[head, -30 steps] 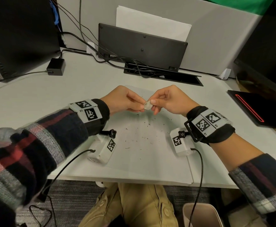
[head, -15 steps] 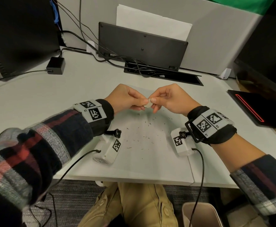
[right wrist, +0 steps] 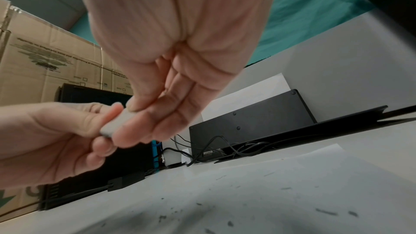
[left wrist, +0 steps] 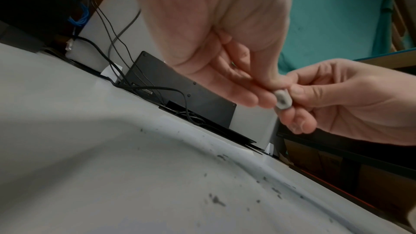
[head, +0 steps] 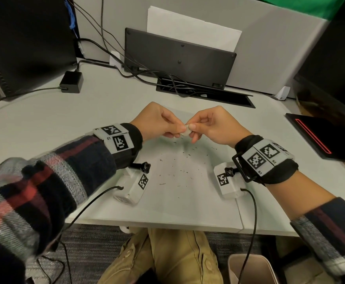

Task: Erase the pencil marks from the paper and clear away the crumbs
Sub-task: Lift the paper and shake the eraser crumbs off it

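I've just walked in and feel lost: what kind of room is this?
Most likely an office cubicle: a white desk against a grey partition panel, a cable slot full of black cords, and cardboard boxes stacked nearby.

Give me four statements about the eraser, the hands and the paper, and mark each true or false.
1. Both the left hand and the right hand pinch the eraser. True.
2. The eraser is pressed flat on the paper. False: it is held above it.
3. Dark crumbs lie scattered on the paper. True.
4. The paper has been swept clean. False: crumbs still lie across it.
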Motion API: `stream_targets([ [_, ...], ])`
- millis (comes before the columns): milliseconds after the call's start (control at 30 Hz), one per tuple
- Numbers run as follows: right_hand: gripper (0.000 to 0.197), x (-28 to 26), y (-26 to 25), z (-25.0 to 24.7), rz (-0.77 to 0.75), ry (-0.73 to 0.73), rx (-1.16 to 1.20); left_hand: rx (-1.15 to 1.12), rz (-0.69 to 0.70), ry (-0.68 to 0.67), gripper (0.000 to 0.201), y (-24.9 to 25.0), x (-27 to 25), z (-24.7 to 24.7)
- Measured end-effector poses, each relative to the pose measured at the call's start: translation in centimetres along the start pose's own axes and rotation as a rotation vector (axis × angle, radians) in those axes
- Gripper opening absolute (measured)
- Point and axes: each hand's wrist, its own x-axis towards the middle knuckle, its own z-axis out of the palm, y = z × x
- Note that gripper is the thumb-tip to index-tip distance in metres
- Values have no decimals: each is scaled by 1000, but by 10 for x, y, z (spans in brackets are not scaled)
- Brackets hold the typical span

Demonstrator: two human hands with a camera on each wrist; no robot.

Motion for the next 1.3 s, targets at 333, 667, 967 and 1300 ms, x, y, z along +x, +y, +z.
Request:
stream_targets([
  [333, 11, 0, -1, -1, -2, -19, 55, -42, -30, -39, 9, -1, -1, 1],
  [667, 10, -3, 0, -2, -10, -38, 46, -14, -38, 14, 8, 0, 0, 5],
  [967, 11, 0, 3, 0, 21, -11, 78, -32, -102, -52, 19, -1, -3, -2],
  [1300, 5, -1, -4, 4, 27, 37, 33, -81, -79, -26, 10, 2, -4, -3],
])
